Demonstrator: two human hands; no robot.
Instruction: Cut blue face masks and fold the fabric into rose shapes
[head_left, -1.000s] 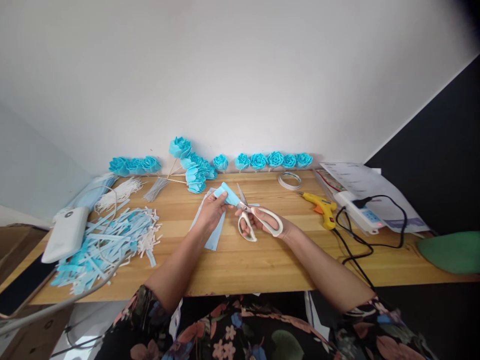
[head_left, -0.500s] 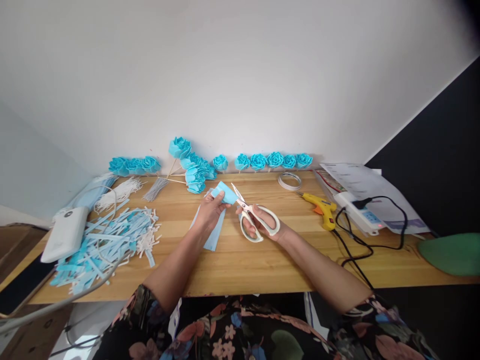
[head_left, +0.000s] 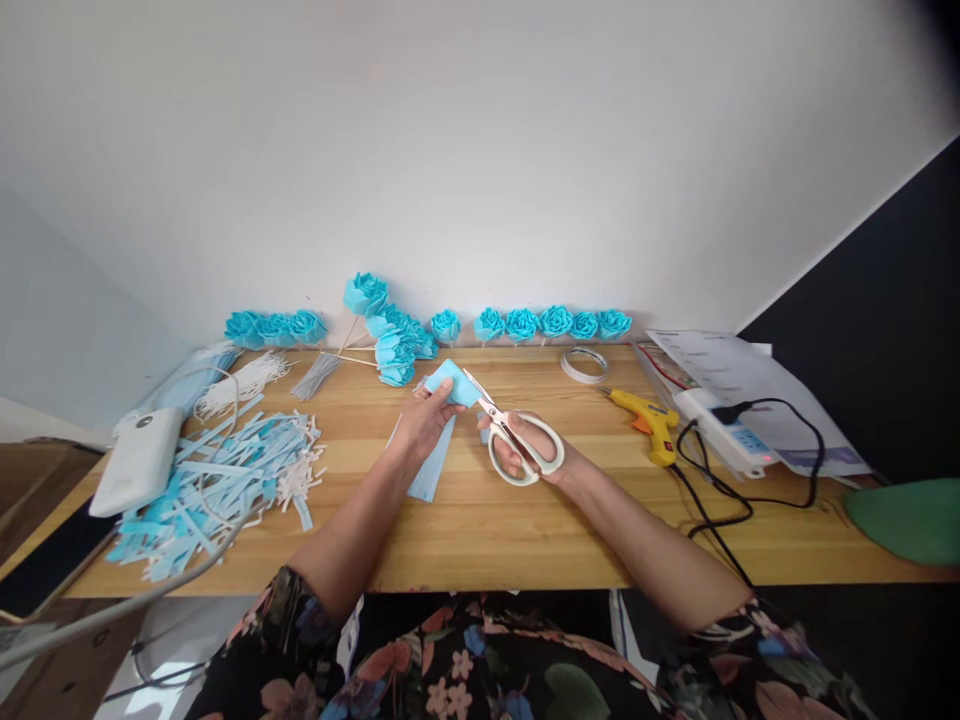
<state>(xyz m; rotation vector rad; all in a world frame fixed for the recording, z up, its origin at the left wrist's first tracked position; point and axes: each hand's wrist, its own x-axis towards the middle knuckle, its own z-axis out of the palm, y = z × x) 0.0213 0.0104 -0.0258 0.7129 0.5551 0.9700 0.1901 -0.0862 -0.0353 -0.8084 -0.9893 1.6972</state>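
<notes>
A small light-blue piece of material (head_left: 454,381) is pinched between the thumb and fingers of my left hand (head_left: 427,418), above the middle of the wooden table (head_left: 495,550). My right hand (head_left: 529,440) has its fingers through the handles of white-handled scissors (head_left: 557,455). The blades point up and left and lie against the right edge of the blue piece. Under my left hand a longer pale-blue strip (head_left: 433,472) lies on the table.
Blue flowers (head_left: 521,324) line the wall, with stemmed ones (head_left: 395,357) left of centre. Cut strips (head_left: 217,480) and a white device (head_left: 139,462) lie left. A tape roll (head_left: 584,365), yellow glue gun (head_left: 654,425), power strip (head_left: 724,432) and papers (head_left: 742,385) are right.
The scissor blades look closer together than before, against the blue piece. The whole view has shifted slightly, and both hands keep their holds.
</notes>
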